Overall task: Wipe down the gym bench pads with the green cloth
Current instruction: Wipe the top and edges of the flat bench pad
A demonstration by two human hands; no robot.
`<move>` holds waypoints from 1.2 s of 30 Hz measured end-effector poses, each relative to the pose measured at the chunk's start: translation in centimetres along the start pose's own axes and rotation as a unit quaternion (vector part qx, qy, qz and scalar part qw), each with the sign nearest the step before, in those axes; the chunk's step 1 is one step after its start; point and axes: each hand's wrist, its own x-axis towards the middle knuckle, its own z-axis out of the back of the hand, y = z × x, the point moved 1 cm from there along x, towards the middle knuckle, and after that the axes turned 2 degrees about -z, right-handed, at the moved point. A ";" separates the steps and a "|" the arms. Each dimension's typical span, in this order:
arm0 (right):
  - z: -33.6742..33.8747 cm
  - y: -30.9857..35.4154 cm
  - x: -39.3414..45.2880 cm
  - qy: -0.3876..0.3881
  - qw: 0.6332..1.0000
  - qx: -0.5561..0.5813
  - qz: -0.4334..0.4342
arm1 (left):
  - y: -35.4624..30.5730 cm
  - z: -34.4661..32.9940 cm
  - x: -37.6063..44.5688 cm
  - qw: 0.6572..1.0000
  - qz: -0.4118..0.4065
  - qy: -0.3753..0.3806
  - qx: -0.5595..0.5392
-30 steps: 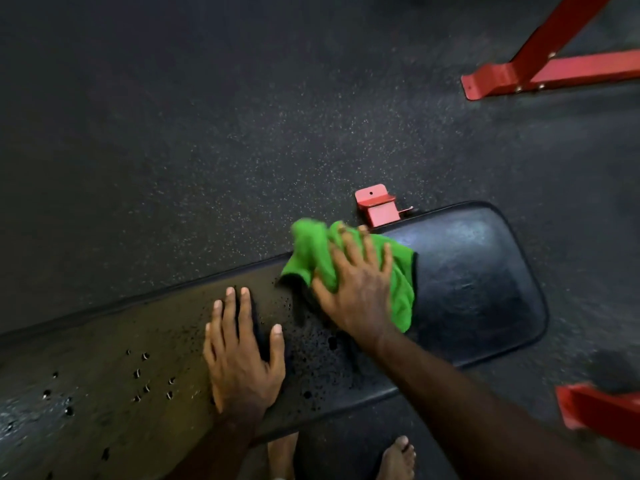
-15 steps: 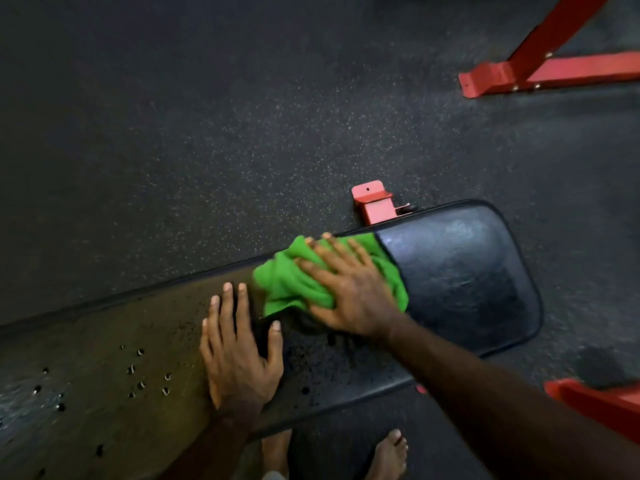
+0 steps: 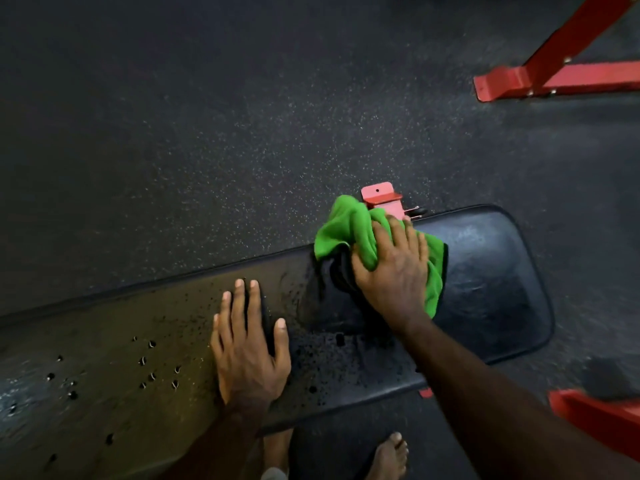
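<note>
right hand (image 3: 391,268) presses the bunched cloth (image 3: 349,230) onto the pad (image 3: 491,282) at its far edge, fingers spread, thumb hooked into a fold. left hand (image 3: 247,344) lies flat on the pad, fingers straight, holding nothing. droplets speckle the pad between the 2 hands.

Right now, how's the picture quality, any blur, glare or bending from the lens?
Head view: dim overall; the bench pad shows a faint sheen at its right end; the green cloth and both hands, left hand and right hand, are fairly sharp; the red frame at lower right is blurred; the wide lens bows the pad's edge.
</note>
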 end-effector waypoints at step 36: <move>0.0 1.1 -2.0 -0.019 0.986 0.032 -0.162 | 0.3 -0.4 0.0 1.000 -0.011 -0.023 0.006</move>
